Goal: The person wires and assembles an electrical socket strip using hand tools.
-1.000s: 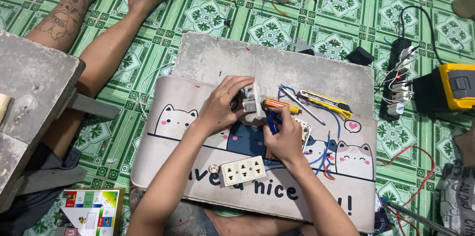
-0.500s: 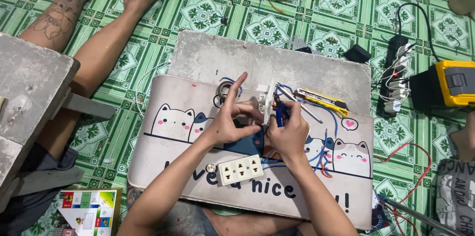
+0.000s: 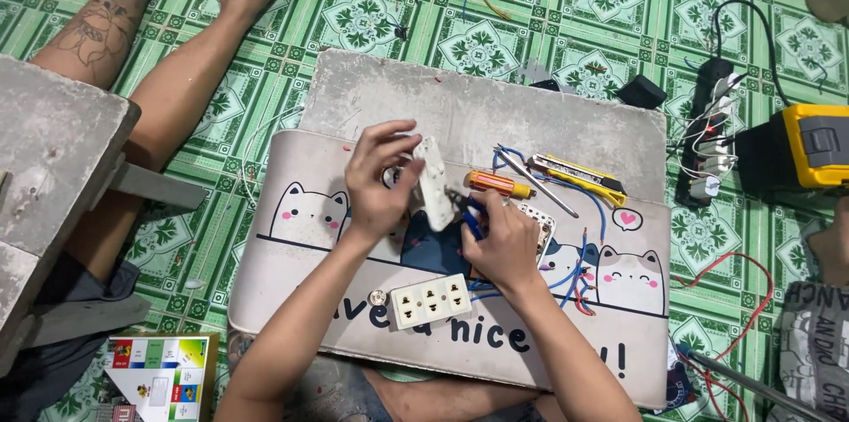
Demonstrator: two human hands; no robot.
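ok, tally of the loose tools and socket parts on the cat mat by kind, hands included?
Socket plates, white: 2, one held in the left hand at, one lying flat
Screwdrivers, orange handle: 1
Utility knives, yellow: 1
Blue-handled tools in the right hand: 1, kind unclear
Total: 5

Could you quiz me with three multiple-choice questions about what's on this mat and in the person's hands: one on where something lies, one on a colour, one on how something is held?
1. Where does the white three-outlet socket lie?
A. on the mat
B. on the green floor
C. in the left hand

2. What colour is the screwdriver handle?
A. blue
B. orange
C. black

3. How is the white faceplate held?
A. lying flat on the mat
B. lifted in the left hand
C. lying on the floor

Answers: 1 A, it rests below both hands on the mat. 2 B, the handle shows orange. 3 B, the fingers grip it above the mat.
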